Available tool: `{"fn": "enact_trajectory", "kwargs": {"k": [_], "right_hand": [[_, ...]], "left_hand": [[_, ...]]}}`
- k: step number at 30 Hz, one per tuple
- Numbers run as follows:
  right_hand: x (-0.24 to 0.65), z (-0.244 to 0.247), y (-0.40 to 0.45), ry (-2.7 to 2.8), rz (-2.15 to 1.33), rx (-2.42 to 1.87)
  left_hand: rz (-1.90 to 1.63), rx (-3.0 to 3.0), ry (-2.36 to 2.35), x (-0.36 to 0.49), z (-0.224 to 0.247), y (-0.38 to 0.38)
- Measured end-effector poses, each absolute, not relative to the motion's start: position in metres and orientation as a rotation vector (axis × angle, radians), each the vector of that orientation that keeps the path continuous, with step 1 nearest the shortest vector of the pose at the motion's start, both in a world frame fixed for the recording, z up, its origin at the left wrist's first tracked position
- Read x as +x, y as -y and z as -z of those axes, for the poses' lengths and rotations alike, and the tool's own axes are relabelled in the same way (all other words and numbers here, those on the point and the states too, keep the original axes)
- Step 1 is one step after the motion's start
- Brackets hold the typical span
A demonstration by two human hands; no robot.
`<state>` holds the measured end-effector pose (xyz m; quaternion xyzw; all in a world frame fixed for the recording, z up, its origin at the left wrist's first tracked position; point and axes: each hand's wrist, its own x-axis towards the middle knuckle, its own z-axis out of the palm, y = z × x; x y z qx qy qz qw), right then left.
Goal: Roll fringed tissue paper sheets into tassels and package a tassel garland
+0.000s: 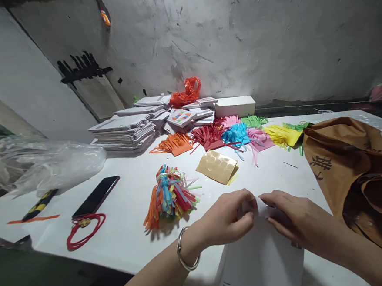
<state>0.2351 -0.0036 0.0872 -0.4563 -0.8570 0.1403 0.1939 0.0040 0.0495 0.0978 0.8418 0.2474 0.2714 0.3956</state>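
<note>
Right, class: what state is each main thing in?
White printed paper: held by left hand and right hand
Black phone with red cord: flat, screen dark
Multicoloured paper-strip bundle: tied at top
Coloured fringed paper pieces: strips splayed
White paper stacks: piled unevenly
Red plastic bag: crumpled
Clear plastic bag: crumpled
Brown lettered material: rumpled

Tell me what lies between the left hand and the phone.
In the head view, a bundle of multicolored strips lies between the left hand and the phone, on the white tabletop.
</note>
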Motion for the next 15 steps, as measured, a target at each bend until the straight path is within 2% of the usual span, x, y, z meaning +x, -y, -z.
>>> {"fn": "enact_trajectory", "kwargs": {"k": [9,15], "right_hand": [[0.2345,-0.0848,0.0010,2.423,-0.191,-1.270],[0.2352,-0.0880,0.0002,2.384,-0.382,-1.402]], "left_hand": [[-0.691,2.148,-0.587,0.0054,-0.0972,-0.0493],[-0.698,2.133,-0.551,0.0059,-0.0963,-0.0503]]}}
